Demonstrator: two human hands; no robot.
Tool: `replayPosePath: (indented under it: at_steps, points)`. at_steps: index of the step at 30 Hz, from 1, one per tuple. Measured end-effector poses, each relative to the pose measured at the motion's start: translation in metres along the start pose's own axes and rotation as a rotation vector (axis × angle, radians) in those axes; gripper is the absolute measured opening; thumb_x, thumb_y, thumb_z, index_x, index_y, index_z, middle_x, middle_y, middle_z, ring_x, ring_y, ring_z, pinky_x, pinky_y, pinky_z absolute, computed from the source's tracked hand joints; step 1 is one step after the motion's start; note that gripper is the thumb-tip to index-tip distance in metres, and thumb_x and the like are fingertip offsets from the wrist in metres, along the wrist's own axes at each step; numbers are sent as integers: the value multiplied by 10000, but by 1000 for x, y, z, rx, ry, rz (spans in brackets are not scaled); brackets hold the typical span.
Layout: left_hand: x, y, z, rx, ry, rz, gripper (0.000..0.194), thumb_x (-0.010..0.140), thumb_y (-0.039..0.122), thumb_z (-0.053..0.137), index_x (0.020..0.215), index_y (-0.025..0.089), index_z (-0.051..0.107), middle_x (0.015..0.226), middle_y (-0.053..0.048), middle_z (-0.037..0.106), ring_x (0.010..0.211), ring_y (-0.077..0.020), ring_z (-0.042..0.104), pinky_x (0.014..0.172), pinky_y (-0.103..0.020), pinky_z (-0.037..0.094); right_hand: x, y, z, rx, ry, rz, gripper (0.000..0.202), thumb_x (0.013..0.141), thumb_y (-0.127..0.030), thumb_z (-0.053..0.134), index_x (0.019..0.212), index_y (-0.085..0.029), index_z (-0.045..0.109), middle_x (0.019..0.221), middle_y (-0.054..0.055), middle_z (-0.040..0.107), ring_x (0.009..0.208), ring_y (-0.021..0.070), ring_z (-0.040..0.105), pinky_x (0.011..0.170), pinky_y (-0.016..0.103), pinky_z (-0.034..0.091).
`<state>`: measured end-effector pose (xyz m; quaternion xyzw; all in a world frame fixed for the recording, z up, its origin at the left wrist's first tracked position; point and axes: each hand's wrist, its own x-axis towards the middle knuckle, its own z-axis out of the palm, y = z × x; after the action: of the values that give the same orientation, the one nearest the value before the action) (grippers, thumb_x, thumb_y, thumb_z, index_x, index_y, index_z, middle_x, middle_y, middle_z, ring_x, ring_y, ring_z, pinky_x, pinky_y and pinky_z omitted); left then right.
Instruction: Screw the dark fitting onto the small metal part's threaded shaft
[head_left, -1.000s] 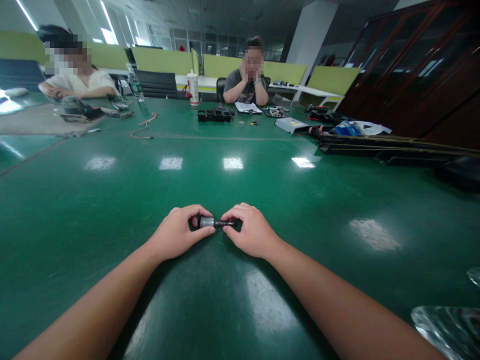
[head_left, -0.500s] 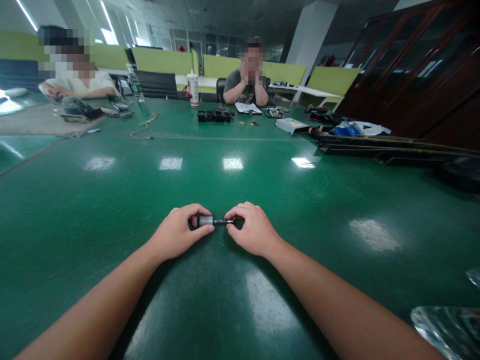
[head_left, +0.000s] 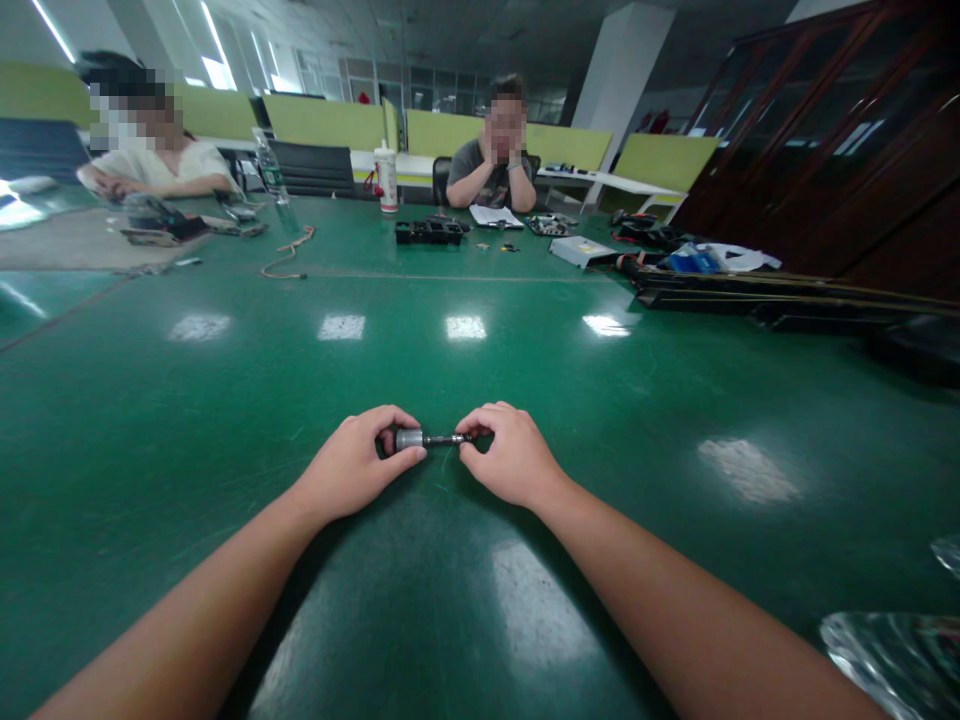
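Observation:
My left hand (head_left: 351, 465) pinches a short silver metal cylinder (head_left: 409, 439) between thumb and fingers. A thin dark shaft (head_left: 441, 440) runs out of the cylinder toward the right, with small shiny rings near its far end. Thumb and fingertips of my right hand (head_left: 514, 457) close around that end, hiding its tip. The part lies level, low over or on the green tabletop (head_left: 420, 350); I cannot tell whether it touches. What kind of part it is does not show clearly.
Clear crinkled plastic (head_left: 892, 655) lies at the lower right. Farther off are a black device (head_left: 430, 231), a cord (head_left: 283, 265), a white cup (head_left: 387, 180), a bottle (head_left: 271, 172), a silver box (head_left: 581, 251) and long black parts (head_left: 720, 290). Two people sit across the table.
My right hand has shifted slightly right, away from my left hand. More of the thin shaft now shows between them. My left hand has barely moved.

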<state>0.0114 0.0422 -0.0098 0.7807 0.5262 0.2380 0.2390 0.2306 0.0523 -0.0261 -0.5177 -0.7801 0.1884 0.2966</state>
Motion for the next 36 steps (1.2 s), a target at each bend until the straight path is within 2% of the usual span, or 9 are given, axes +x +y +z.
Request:
replayPosePath:
  at_steps: [10,20,26,31,36]
  points:
    - [1,3,0,-9,-5,-19,243,832,396,645,972,197,661,764,2,650,679,-170,598,636,-280,441,3,4,-4,-33,100,145,93,700,-185,655,749,-235,716,752,6,673,739,175,578,691,309,414]
    - [1,3,-1,-10,-3,-21,237,836,393,645,971,199,664,760,3,644,679,-171,596,638,-281,442,5,4,-6,-30,127,205,76,693,-204,648,725,-230,712,740,0,660,699,163,572,649,293,396]
    - [1,2,-1,-15,-2,-21,251,838,396,643,986,195,666,769,-1,648,678,-172,594,637,-282,442,4,5,-4,14,14,60,139,695,-149,669,794,-227,729,778,-3,693,751,165,582,710,301,418]
    - [1,1,-1,-18,-9,-3,251,832,381,655,1008,202,671,782,4,651,691,-170,594,650,-279,441,2,2,-2,88,-87,-64,152,753,-142,708,876,-224,748,848,4,732,806,167,605,766,312,428]
    - [0,-1,-3,-30,-74,54,266,766,365,738,984,217,704,804,11,672,753,-171,608,704,-276,442,-2,-5,2,129,-133,-197,184,775,-144,737,943,-217,747,881,7,744,835,166,604,785,312,424]
